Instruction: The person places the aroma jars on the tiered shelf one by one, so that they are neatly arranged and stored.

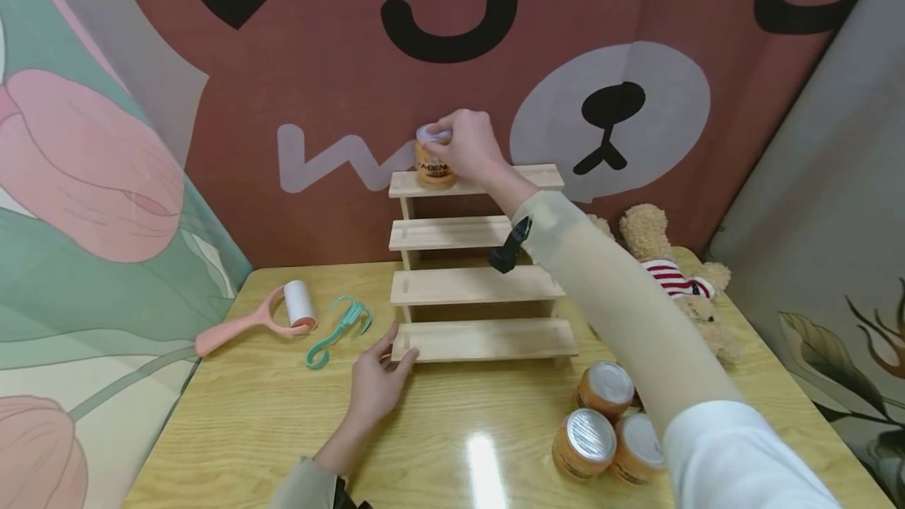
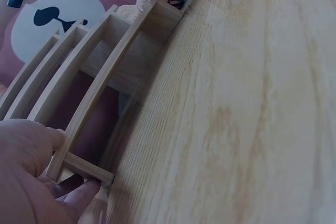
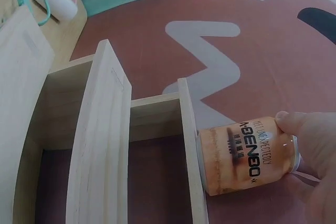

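My right hand [image 1: 463, 144] grips an orange can [image 1: 433, 167] by its silver top, and the can stands on the left end of the top step of a wooden stepped shelf [image 1: 488, 340]. In the right wrist view the can [image 3: 244, 153] sits against the top step [image 3: 190, 150], with my fingers [image 3: 310, 140] round its lid end. My left hand [image 1: 378, 379] rests on the table with its fingers touching the bottom step's left corner; the left wrist view shows the fingertips [image 2: 79, 195] against that corner [image 2: 79, 166].
Three more orange cans [image 1: 606, 430] stand at the table's front right. A pink lint roller [image 1: 276, 314] and a teal clip tool [image 1: 338, 330] lie left of the shelf. A teddy bear [image 1: 672, 277] lies at the right. Patterned curtains close in behind.
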### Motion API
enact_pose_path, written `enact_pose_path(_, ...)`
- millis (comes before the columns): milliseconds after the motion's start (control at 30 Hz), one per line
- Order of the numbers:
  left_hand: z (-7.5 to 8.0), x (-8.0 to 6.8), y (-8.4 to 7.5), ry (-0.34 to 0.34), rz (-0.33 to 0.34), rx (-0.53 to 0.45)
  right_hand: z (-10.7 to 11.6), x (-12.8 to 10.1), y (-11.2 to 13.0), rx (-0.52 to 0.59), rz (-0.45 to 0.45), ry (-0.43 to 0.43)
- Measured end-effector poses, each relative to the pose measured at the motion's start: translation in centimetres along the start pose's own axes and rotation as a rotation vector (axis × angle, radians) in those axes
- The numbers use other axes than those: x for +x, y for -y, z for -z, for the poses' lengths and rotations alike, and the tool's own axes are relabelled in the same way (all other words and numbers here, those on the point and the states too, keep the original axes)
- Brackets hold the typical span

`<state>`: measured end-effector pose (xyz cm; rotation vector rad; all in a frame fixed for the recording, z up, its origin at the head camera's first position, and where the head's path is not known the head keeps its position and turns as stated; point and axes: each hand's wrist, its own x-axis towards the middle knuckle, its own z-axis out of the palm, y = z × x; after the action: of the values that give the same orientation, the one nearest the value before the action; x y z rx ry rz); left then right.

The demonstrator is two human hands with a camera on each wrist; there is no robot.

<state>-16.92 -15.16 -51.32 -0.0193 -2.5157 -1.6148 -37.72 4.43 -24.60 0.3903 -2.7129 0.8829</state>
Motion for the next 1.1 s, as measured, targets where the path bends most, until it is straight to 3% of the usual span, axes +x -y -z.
enact_pose_path(233, 0.2, -0.2, 0.0, -0.002, -0.002, -0.018, 0.8, -0.7, 0.3, -0.045, 0.067, -0.006)
enact_pose_path(500, 0.7, -0.3, 0.0, -0.020, 0.008, -0.030, 3.4, -2.5, -0.8, -0.086, 0.173, -0.045)
enact_pose_path(1100, 0.5, -0.3, 0.1, -0.011, 0.016, 0.013, 8.8, -8.7, -7.1, -0.068, 0.248, -0.117)
